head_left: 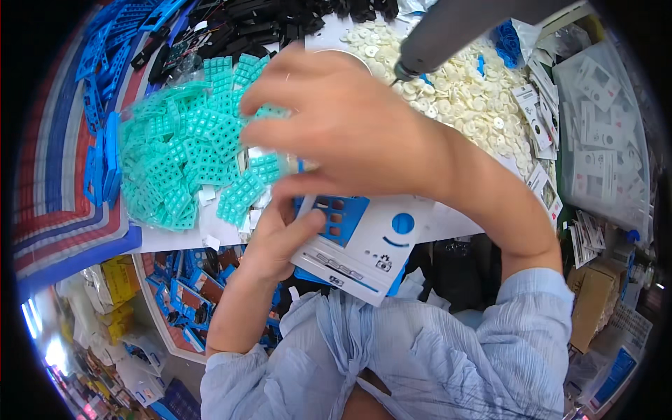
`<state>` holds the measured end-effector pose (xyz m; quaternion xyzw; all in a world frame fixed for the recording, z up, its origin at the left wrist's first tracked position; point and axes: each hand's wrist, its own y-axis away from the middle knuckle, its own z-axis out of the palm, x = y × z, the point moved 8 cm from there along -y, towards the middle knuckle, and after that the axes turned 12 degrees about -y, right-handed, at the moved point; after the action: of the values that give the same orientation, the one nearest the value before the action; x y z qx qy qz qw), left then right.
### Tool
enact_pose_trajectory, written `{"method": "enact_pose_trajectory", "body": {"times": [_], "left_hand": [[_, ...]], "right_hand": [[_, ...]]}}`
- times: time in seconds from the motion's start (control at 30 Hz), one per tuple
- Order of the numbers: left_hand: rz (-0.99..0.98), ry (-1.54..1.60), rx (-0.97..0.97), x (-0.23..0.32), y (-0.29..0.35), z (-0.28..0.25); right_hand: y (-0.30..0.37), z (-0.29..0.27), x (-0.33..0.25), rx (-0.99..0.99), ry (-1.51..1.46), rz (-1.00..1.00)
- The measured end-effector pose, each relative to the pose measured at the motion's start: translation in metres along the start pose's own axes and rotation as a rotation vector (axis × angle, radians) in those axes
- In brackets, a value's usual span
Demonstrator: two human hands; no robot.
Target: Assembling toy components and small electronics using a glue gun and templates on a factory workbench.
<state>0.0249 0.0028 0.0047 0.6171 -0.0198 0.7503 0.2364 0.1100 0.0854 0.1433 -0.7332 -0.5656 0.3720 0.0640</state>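
My left hand [274, 243] is closed on the left side of a blue plastic casing [353, 222], thumb on top near its square holes. A white printed panel [378, 260] with a round opening lies over much of the casing, which is tilted above my lap. Over the casing's far edge, my right hand [343, 129] reaches left with fingers apart and slightly blurred. Nothing shows between those fingers, though the palm side is hidden. Nearest to it is a pile of teal rubber keypads [199, 140], partly in a clear bag.
White round discs [483, 98] are heaped at the back right under a hanging grey screwdriver [427, 49]. Black parts [252, 28] lie at the back, blue casings [108, 157] at left. A tray [157, 301] of blue parts sits lower left; a clear bin [605, 168] holds printed cards.
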Motion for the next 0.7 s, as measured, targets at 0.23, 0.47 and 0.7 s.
{"method": "enact_pose_trajectory", "body": {"times": [0.23, 0.47, 0.7], "left_hand": [[-0.099, 0.2, 0.189, -0.003, 0.007, -0.018], [0.077, 0.018, 0.342, 0.019, 0.006, -0.013], [0.185, 0.06, 0.42, 0.028, 0.013, -0.007]], "right_hand": [[0.161, 0.0, -0.002, 0.818, -0.747, 0.727], [0.159, 0.082, -0.012, 0.633, -1.547, 0.865], [0.148, 0.076, -0.006, 0.723, -1.481, 0.764]]}}
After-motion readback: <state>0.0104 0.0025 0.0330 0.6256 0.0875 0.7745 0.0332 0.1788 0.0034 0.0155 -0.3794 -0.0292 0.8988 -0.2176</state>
